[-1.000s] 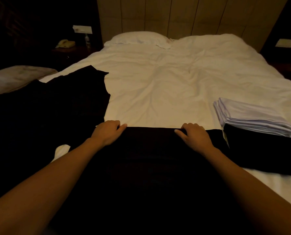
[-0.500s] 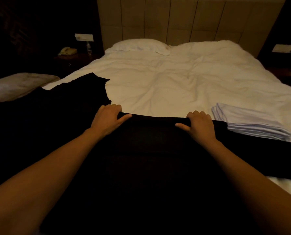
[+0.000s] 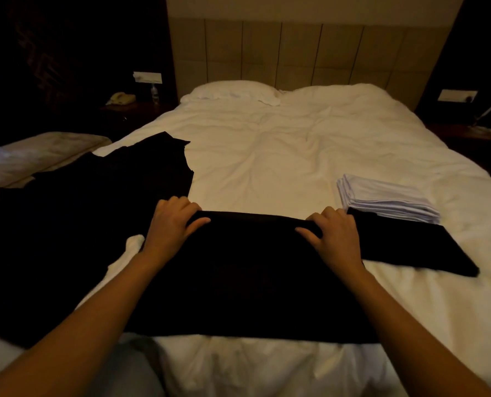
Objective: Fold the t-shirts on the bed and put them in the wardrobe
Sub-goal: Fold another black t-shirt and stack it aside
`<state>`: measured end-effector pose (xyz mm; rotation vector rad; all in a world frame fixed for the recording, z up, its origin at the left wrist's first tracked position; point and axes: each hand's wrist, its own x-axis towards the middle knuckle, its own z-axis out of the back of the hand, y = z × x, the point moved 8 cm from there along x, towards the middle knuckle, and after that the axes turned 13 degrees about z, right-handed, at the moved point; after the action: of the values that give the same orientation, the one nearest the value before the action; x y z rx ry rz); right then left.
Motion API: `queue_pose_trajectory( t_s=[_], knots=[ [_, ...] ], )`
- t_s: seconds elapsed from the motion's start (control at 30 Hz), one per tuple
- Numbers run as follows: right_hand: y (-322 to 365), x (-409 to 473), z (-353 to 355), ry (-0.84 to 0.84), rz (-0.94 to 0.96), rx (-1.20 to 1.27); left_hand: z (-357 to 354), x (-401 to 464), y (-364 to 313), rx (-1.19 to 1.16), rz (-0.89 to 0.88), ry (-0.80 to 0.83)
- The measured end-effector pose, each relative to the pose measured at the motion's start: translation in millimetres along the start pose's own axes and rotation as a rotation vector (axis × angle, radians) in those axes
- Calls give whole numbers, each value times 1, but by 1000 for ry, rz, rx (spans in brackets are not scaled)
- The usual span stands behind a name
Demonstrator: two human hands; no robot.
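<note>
Nearest to me, low at the left, a patch of pale grey cloth (image 3: 129,368) shows between my forearms; in this dim light I cannot tell what it is. Just beyond it the white bed (image 3: 267,167) starts, and on its near part lies the black t-shirt (image 3: 253,276) I am folding, spread flat across the sheet with its near edge straight and its far edge doubled over into a thick fold.

My left hand (image 3: 171,224) grips that far fold at its left end, fingers curled over the top and thumb stretched along the near side. My right hand (image 3: 334,234) grips the same fold at its right end in the same way, fingers over, thumb pointing inward. The two hands are well apart.

To the left lies a heap of loose black t-shirts (image 3: 81,219), unfolded and overlapping, reaching to the bed's left edge. To the right, just beside my right hand, a folded black t-shirt (image 3: 410,250) lies flat. Touching its far edge is a stack of folded white t-shirts (image 3: 381,200).

Farther off the sheet is bare and wrinkled up to a white pillow (image 3: 233,91) at the far left of the bed, against a panelled headboard (image 3: 296,50). On the far left, a nightstand (image 3: 132,110) carries a telephone (image 3: 120,98) and a small bottle (image 3: 154,93).
</note>
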<state>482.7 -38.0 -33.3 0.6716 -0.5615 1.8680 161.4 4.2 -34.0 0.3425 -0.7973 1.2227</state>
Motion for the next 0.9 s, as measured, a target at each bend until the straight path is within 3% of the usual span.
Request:
queue_pose_trajectory(
  t_s=[0.37, 0.57, 0.9],
  knots=[
    [52, -122, 8, 55, -46, 102, 16, -147, -14, -46, 54, -45],
    [60, -142, 10, 96, -86, 205, 8, -155, -48, -78, -89, 71],
    [69, -151, 27, 132, -5, 199, 26, -168, -59, -155, -21, 21]
  ],
)
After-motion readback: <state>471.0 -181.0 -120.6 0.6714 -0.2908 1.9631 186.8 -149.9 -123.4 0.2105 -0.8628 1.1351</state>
